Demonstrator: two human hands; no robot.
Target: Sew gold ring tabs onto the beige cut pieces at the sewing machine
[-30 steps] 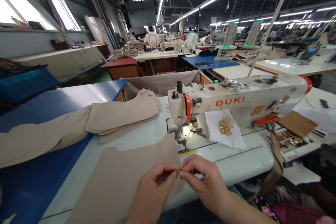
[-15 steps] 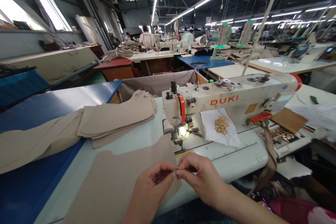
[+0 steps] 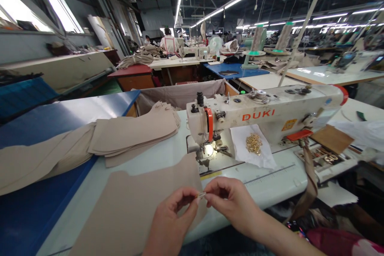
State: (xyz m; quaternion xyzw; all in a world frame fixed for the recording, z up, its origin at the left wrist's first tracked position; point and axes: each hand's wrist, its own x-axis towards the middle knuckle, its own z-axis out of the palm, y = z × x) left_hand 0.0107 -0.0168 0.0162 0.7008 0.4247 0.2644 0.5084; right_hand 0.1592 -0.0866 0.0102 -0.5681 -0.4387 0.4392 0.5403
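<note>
Risk, as I judge it, is a slip. The small metal piece (image 3: 201, 195) is pinched only between the fingertips of the left hand (image 3: 175, 218) and the right hand (image 3: 232, 204), both closed narrow on it, just above the near beige fabric (image 3: 129, 208). If one pinch loosens, it may drop out of sight. I count two hands, one metal piece, one near fabric sheet, one fabric stack (image 3: 135, 132) far left, one sewing machine (image 3: 270, 114) and one heap of gold rings (image 3: 254, 144), too small to count.
</note>
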